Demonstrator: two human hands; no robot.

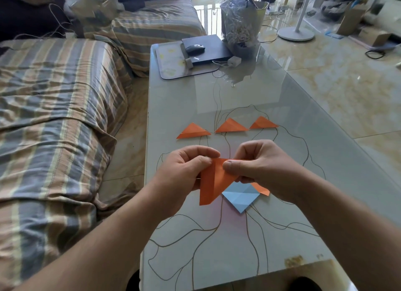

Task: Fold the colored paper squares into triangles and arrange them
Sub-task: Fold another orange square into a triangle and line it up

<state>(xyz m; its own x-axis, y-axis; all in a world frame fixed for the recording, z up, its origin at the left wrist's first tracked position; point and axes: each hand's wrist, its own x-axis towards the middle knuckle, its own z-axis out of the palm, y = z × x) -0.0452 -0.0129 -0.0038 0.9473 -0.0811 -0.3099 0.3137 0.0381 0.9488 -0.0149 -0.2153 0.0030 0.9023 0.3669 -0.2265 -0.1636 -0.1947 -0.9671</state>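
Already three folded orange triangles, aligned.

Daylight scene, bright overall. Light comes from the far right; the glossy floor is blown out in patches near the top. The glass table shows a pale rectangular reflection and mild glare at its far end. Shadows are soft, faint under both forearms. Wide-angle lens: the table edges bow and the sofa stretches at the left. Centre is sharp; corners are soft, and the far background is slightly smeared and overexposed.
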